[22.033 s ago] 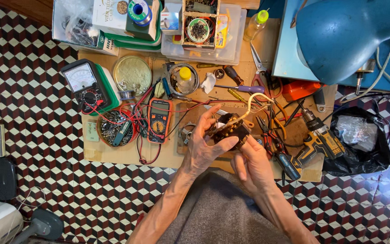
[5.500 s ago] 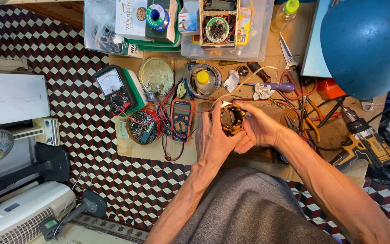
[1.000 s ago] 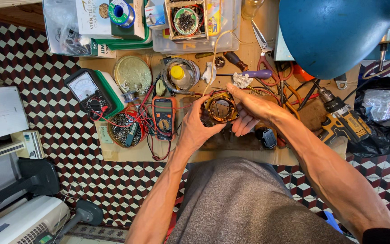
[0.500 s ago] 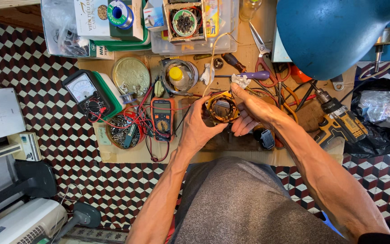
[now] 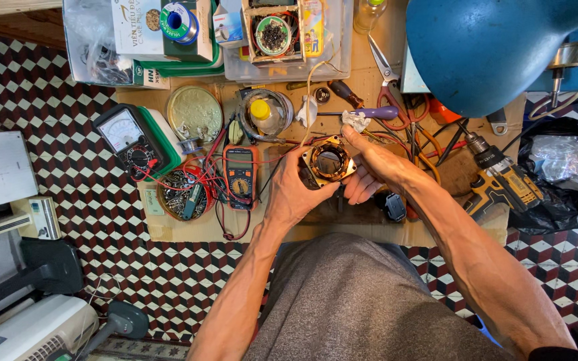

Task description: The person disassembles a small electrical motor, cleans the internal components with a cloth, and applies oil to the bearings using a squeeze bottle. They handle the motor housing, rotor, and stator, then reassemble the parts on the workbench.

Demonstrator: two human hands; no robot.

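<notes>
A small motor stator [image 5: 329, 163] with copper windings and a square metal frame sits between both hands above a cardboard-covered work board [image 5: 168, 230]. My left hand [image 5: 296, 194] grips it from the left and below. My right hand [image 5: 369, 167] holds its right side, thumb pressed on the top corner. A thin pale wire rises from the stator toward the back bins.
An orange digital multimeter [image 5: 240, 177], an analogue meter [image 5: 128, 137], a dish of screws [image 5: 182, 194], a round tin lid [image 5: 194, 112], a cordless drill [image 5: 503, 184], scissors [image 5: 386, 73], a screwdriver [image 5: 369, 113], a blue lamp shade [image 5: 496, 47], and clear bins [image 5: 289, 33] crowd the board.
The stator has turned slightly in my hands since a second ago. Both hands stay in about the same place over the board.
</notes>
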